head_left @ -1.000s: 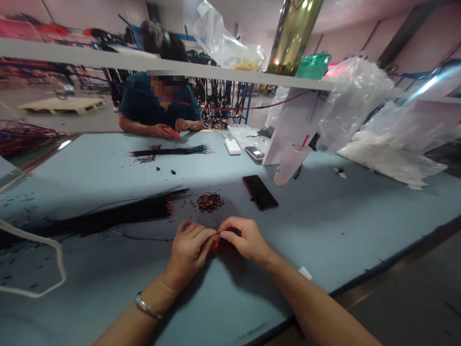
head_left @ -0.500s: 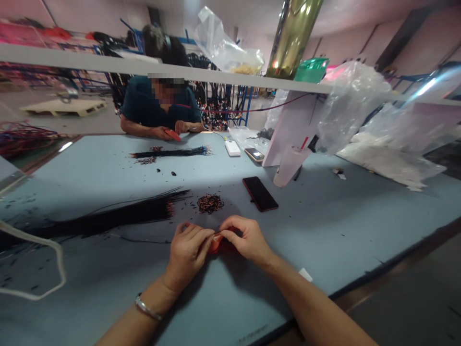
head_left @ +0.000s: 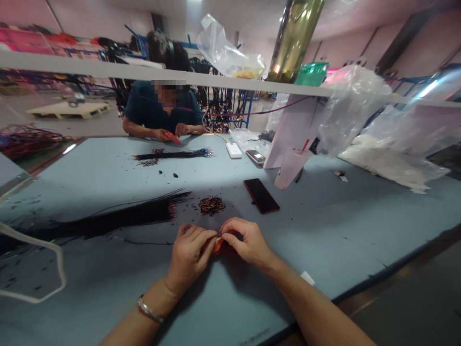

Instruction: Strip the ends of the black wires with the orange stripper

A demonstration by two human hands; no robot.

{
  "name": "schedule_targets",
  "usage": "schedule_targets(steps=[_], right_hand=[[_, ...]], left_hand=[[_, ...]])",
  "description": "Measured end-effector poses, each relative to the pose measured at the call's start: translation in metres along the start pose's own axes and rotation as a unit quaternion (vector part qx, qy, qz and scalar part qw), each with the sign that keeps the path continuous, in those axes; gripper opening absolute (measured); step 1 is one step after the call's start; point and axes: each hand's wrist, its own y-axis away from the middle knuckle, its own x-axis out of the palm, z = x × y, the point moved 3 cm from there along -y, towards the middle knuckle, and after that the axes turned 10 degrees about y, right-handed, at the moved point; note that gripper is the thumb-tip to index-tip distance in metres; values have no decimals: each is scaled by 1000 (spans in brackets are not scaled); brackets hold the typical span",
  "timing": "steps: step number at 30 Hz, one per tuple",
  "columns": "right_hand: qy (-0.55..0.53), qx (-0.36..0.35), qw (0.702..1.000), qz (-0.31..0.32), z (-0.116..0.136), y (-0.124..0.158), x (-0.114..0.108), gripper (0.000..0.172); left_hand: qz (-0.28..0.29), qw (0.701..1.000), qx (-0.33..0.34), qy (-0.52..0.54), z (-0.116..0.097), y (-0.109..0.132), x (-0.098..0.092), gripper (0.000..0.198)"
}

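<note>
My left hand and my right hand meet over the front of the table, fingertips pinched close together. An orange-red object shows below and between the fingers; most of it is hidden, so its kind is unclear. A thin black wire runs along the table from the left into my left hand. What the right fingertips pinch is too small to make out. Just beyond the hands lies a pile of short black and copper-coloured pieces. Left of it is a thick bundle of black wires.
A black phone lies right of the pile, near a cup with a red straw. Across the table a person holds a red tool behind another wire bundle. A shelf spans above; plastic bags lie right.
The whole view has shifted slightly, so everything sits a little lower and to the right. My hands keep nearly the same pinch around the orange-red object.
</note>
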Motion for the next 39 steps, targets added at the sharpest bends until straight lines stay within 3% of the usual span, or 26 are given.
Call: schedule_targets(steps=[8,39], right_hand=[[-13,12,1000,-3,1,0,-1,10],[-2,0,1000,-2,3,1,2,9]], left_hand=[[-21,1000,-4,11,-2,-2,-2,9],[-2,1000,6,8,-4,-3,-1,11]])
